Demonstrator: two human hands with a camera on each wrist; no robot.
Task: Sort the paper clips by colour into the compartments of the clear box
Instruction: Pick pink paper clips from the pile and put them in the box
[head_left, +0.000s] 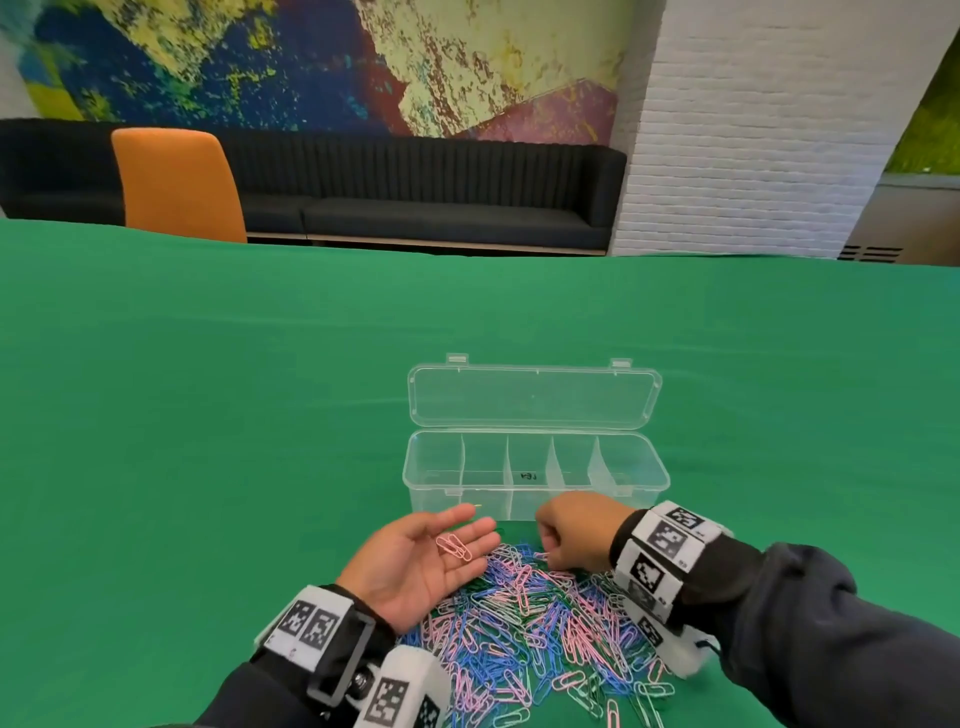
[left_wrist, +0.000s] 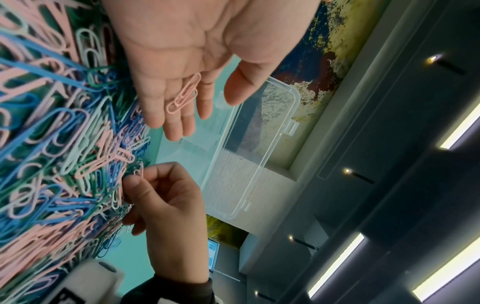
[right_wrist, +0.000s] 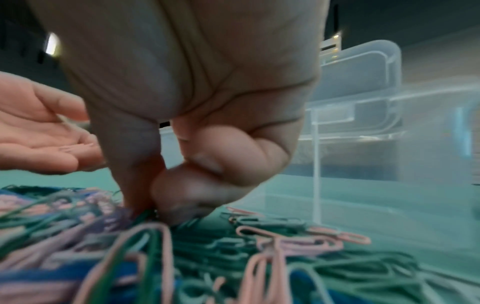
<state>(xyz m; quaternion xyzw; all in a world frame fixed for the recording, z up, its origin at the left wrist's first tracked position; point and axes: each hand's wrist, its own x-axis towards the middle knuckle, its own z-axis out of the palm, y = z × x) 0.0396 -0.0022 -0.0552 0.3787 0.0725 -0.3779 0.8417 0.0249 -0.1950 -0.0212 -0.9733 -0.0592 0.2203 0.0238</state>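
A heap of pink, blue, green and pale paper clips lies on the green table just in front of me. Behind it stands the clear box, its lid flipped back; I see no clips in its several compartments. My left hand lies palm up beside the heap, fingers straight, with pink clips resting on them. The left wrist view shows the same clips. My right hand reaches down at the heap's far edge. Its thumb and forefinger pinch a clip whose colour I cannot tell.
The green cloth spreads wide around the box and the heap. Beyond the far table edge stand an orange chair, a dark sofa and a white brick pillar.
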